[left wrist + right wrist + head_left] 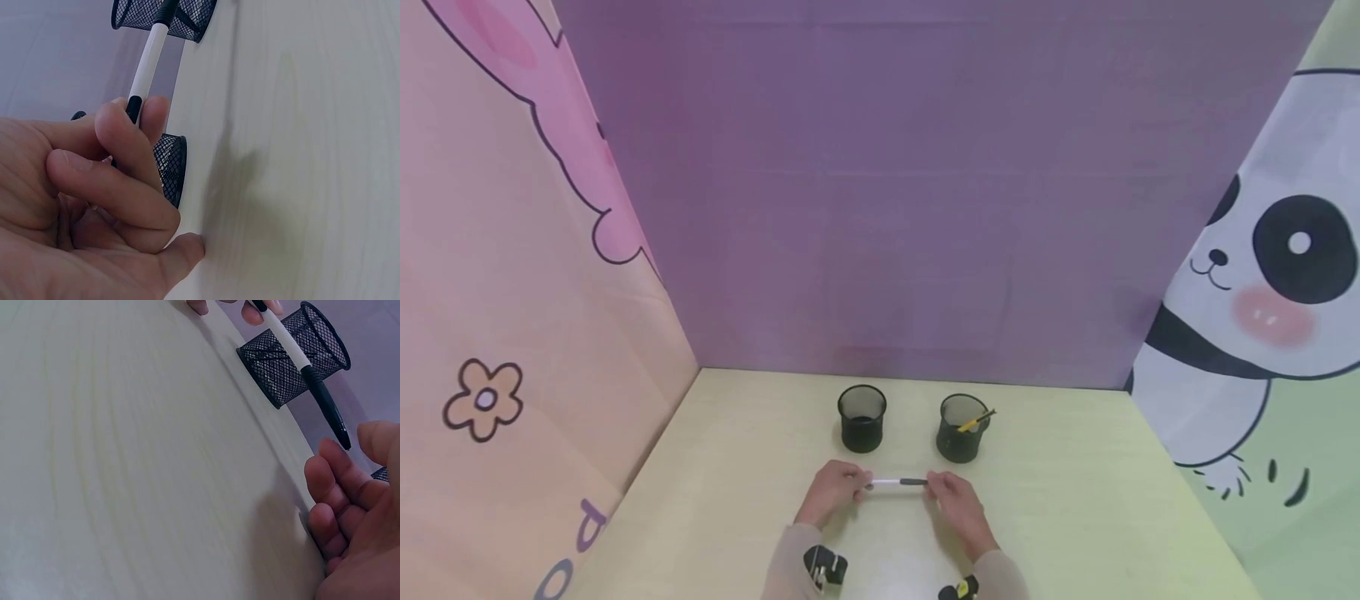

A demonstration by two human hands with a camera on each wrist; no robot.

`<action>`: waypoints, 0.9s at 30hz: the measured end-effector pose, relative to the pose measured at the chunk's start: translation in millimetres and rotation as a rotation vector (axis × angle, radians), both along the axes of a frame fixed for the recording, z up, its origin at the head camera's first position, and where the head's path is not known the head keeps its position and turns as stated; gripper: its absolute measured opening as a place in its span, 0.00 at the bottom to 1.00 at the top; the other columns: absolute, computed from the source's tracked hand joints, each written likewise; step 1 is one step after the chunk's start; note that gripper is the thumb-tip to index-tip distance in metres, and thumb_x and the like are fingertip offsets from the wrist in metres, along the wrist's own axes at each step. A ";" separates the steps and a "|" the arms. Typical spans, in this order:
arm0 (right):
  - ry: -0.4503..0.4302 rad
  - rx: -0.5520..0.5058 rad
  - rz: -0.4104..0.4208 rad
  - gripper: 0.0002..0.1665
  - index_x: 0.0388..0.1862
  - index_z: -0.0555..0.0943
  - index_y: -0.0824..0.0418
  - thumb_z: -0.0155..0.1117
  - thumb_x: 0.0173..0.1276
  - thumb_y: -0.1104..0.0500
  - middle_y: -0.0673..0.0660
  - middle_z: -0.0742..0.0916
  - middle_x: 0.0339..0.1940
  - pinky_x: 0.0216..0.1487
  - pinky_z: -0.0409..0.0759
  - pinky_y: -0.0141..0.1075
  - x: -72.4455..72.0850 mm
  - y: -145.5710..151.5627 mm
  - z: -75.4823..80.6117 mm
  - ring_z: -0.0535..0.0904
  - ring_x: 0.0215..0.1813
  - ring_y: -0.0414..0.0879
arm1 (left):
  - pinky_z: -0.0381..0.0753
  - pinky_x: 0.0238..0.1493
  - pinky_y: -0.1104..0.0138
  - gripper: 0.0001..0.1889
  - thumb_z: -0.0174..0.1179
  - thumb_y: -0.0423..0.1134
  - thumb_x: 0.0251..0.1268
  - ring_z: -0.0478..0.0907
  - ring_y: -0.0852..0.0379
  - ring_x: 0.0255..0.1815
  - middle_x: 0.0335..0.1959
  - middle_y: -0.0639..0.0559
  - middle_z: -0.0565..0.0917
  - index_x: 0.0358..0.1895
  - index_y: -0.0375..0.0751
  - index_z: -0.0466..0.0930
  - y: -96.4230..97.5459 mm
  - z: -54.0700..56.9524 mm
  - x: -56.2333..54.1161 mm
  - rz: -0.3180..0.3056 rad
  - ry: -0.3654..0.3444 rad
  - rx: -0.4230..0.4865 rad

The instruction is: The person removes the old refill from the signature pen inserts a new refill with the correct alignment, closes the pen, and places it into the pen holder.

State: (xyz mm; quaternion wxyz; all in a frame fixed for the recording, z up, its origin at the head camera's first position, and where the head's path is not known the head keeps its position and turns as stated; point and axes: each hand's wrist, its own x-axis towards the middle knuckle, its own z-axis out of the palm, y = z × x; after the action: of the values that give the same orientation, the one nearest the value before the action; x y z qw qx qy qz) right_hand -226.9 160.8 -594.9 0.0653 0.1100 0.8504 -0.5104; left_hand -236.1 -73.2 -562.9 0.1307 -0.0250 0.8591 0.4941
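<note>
A white pen with a black grip (pixel 913 482) is held level above the table. My left hand (pixel 838 487) pinches its dark rear end between thumb and fingers, as the left wrist view shows, with the other fingers curled below. At the opposite end is my right hand (pixel 957 500). In the right wrist view the pen's black tip (pixel 342 434) points into the gap between the thumb and the loosely bent fingers (pixel 340 464), which stand apart around it.
Behind the hands stand two black mesh pen cups. The left cup (pixel 862 429) shows nothing sticking out; the right cup (pixel 958 442) has a yellow and black pencil-like stick (pixel 976 421) leaning over its rim. A purple backdrop (pixel 910 250) rises behind the pale table (pixel 1090 483).
</note>
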 end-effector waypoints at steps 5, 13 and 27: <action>0.006 0.004 0.017 0.20 0.39 0.82 0.59 0.52 0.81 0.46 0.53 0.87 0.41 0.55 0.73 0.52 0.4 -0.2 1.8 0.79 0.49 0.49 | 0.65 0.35 0.64 0.12 0.61 0.44 0.73 0.71 0.56 0.28 0.22 0.53 0.81 0.35 0.41 0.87 0.1 -1.7 -0.3 -0.003 0.011 0.003; 0.037 -0.002 0.038 0.12 0.43 0.84 0.59 0.58 0.77 0.53 0.53 0.88 0.44 0.58 0.76 0.53 1.4 2.0 0.8 0.80 0.49 0.47 | 0.65 0.34 0.64 0.11 0.61 0.43 0.73 0.70 0.56 0.27 0.21 0.53 0.81 0.35 0.41 0.87 1.2 -0.8 -0.2 -0.002 0.015 0.002; 0.088 -0.019 0.079 0.08 0.47 0.84 0.61 0.61 0.74 0.61 0.55 0.88 0.47 0.58 0.77 0.52 0.9 5.0 -4.3 0.80 0.51 0.48 | 0.65 0.34 0.64 0.11 0.61 0.43 0.73 0.71 0.56 0.27 0.22 0.52 0.81 0.37 0.42 0.88 1.5 2.1 2.0 -0.006 0.007 -0.011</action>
State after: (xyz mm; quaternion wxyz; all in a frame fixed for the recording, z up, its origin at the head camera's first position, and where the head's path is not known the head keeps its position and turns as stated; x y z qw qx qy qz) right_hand -226.0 165.8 -599.2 0.0488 0.0531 0.8513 -0.5197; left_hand -234.0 -71.8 -560.8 0.1289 -0.0212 0.8625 0.4890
